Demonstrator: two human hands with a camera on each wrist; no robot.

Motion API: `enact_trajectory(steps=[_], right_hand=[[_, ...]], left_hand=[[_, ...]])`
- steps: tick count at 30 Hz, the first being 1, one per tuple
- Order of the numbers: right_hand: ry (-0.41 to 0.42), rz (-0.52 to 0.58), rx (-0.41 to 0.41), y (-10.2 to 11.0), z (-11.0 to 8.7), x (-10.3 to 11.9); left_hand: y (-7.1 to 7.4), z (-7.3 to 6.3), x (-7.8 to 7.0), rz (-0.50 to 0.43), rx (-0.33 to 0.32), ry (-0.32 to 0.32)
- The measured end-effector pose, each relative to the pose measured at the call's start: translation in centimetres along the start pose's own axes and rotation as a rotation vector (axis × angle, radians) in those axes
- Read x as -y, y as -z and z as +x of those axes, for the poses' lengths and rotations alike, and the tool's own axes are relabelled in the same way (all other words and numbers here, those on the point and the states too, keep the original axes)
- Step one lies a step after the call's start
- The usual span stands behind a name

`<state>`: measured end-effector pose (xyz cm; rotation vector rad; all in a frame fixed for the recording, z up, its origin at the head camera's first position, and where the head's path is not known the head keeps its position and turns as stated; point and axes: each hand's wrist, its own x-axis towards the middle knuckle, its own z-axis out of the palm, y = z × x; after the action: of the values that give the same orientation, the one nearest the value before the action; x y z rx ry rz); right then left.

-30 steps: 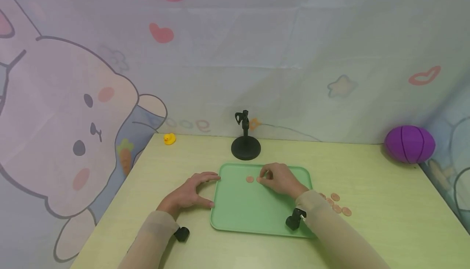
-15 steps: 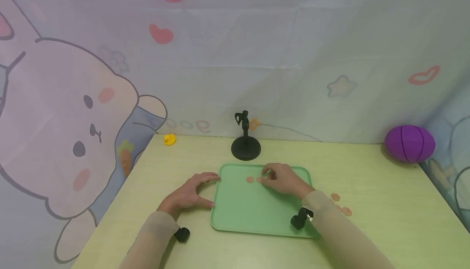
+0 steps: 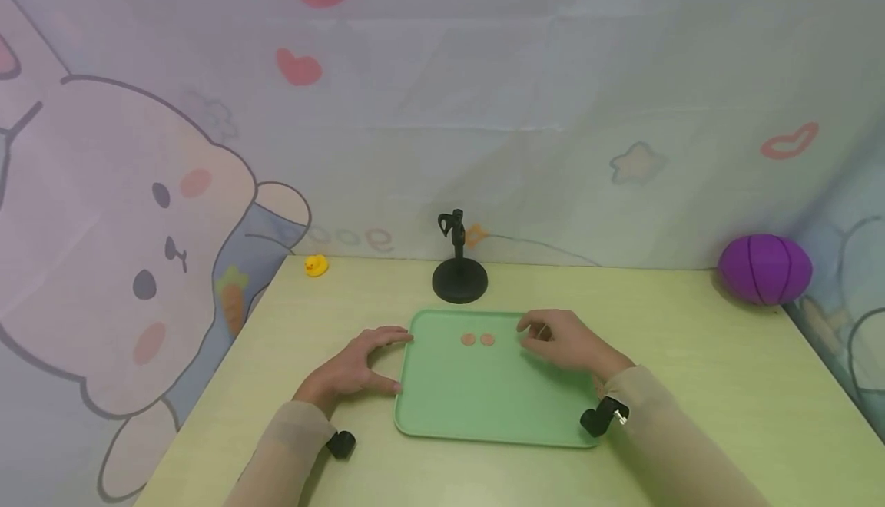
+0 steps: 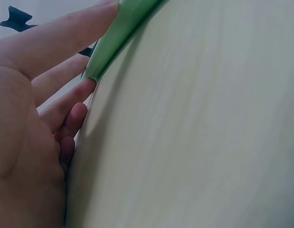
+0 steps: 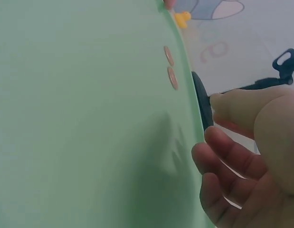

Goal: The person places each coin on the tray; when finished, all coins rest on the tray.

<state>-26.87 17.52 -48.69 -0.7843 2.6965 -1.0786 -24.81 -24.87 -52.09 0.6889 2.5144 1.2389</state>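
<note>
While left hand [image 3: 351, 365] sits spread, touching green tray [image 3: 477, 403] at its 9 o'clock, right hand [image 3: 565, 342] hovers around 2, fingers loosely curled, thumb apart; two copper-coloured coins [image 3: 487, 339] just chilling flat near 12.

You face a pale yellow table [image 3: 705, 353] that meets a creased, pale wall [image 3: 498, 69] at twelve o'clock. Your ten o'clock shows a big printed rabbit [image 3: 104, 261]; your one o'clock, a star [image 3: 637, 164]. Soft light.
</note>
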Motion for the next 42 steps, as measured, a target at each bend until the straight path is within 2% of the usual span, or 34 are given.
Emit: enact_trajectory(steps=[11,17,24,35,42], right_hand=[[-0.061,-0.013,-0.099,2.9,-3.1,-3.2],[-0.136,-0.024,-0.127,4.5,-4.9,-4.8],[-0.150,-0.084,-0.139,5.7,-6.7,-6.2],[-0.184,-0.115,-0.017,6.4,-8.5,-7.2],[-0.147,-0.106,0.054,7.5,-9.3,-7.8]], left_hand=[[0.0,-0.1,0.3,-0.008,-0.006,0.022],[0.0,-0.1,0.3,-0.004,-0.006,0.018],[0.1,0.0,0.5,0.003,0.000,0.018],[0.0,0.0,0.5,0.008,0.004,0.017],[0.1,0.0,0.4,0.004,0.006,0.022]])
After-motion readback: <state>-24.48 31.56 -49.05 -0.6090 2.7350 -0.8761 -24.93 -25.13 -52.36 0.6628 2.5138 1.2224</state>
